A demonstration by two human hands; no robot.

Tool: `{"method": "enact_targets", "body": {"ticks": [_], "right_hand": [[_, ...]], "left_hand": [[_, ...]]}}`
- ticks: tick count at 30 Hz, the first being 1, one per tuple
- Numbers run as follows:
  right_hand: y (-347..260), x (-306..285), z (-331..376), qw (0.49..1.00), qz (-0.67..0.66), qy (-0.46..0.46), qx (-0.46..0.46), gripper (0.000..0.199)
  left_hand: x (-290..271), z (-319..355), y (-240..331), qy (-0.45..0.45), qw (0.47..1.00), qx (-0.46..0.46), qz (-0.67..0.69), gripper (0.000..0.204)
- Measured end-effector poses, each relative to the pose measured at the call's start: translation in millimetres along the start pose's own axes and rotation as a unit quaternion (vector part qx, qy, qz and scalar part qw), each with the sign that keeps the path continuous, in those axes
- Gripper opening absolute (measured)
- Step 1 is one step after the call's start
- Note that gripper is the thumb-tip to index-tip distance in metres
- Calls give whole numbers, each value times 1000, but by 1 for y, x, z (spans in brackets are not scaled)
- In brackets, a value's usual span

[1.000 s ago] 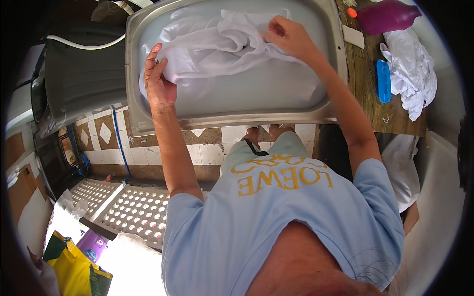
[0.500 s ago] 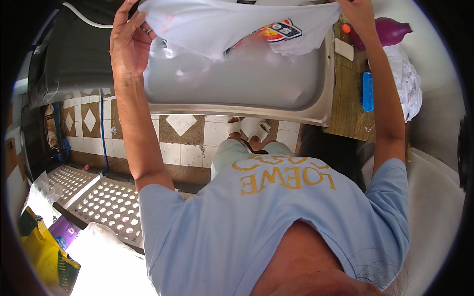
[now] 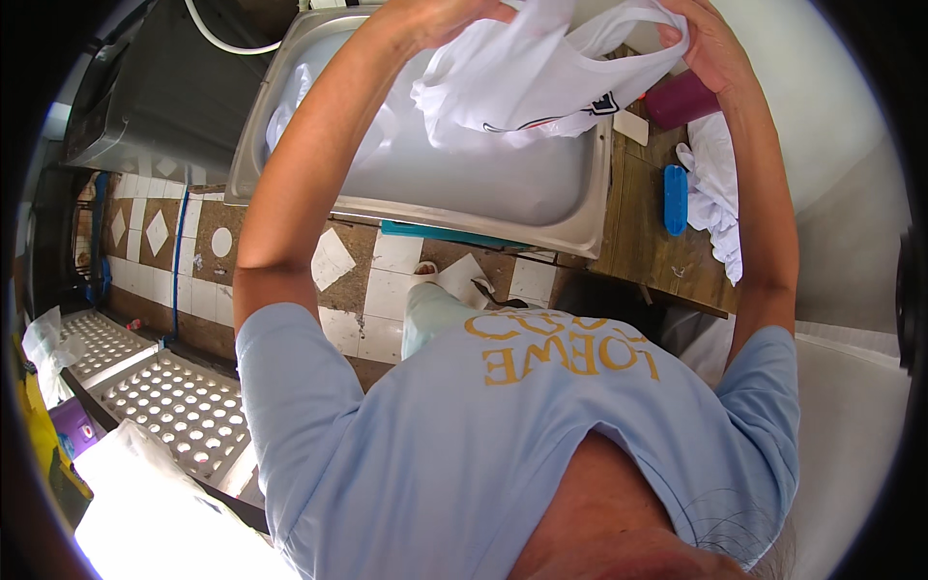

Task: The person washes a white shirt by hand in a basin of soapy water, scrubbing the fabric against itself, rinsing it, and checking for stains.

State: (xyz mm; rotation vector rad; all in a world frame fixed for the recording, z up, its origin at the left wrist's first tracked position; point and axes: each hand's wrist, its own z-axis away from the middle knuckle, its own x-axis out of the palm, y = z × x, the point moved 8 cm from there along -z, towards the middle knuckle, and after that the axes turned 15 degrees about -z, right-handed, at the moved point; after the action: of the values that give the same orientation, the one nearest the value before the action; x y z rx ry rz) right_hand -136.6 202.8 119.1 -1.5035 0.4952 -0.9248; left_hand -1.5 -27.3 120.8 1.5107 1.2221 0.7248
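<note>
White garment point(image 3: 541, 82) hung over the metal basin point(image 3: 592, 193), running out past its right rim, cloth sagging between both hands. Right hand point(image 3: 709, 48), beyond the basin's right rim, had thumb and fingers clamped on the garment's edge, fabric dropping leftward from the grip; left hand point(image 3: 447, 17), above the basin's far side, met the cloth at a digit's tip, other fingers hidden, couldn't tell how closed. Blue oblong object point(image 3: 676, 200) lay on the wooden table point(image 3: 628, 227) right of the basin.
</note>
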Motion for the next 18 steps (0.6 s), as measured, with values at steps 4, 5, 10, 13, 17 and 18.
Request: {"method": "enact_targets", "body": {"ticks": [4, 5, 10, 13, 17, 18], "right_hand": [[11, 103, 4, 977, 186, -27, -102, 39], [12, 105, -1, 951, 278, -38, -126, 37], [2, 97, 4, 959, 271, -60, -54, 16], [-15, 91, 13, 949, 301, -90, -20, 11], [-20, 94, 10, 954, 285, 13, -87, 9], [-15, 86, 0, 964, 251, 9, -86, 8]], "left_hand": [[32, -18, 17, 19, 994, 14, -107, 68], [39, -21, 19, 4, 990, -3, -137, 67], [41, -22, 18, -5, 985, 0, -171, 66], [42, -14, -16, 32, 992, 33, -121, 53], [52, 26, -113, 122, 932, 79, -332, 54], [51, 41, -133, 93, 888, -30, -450, 54]]}}
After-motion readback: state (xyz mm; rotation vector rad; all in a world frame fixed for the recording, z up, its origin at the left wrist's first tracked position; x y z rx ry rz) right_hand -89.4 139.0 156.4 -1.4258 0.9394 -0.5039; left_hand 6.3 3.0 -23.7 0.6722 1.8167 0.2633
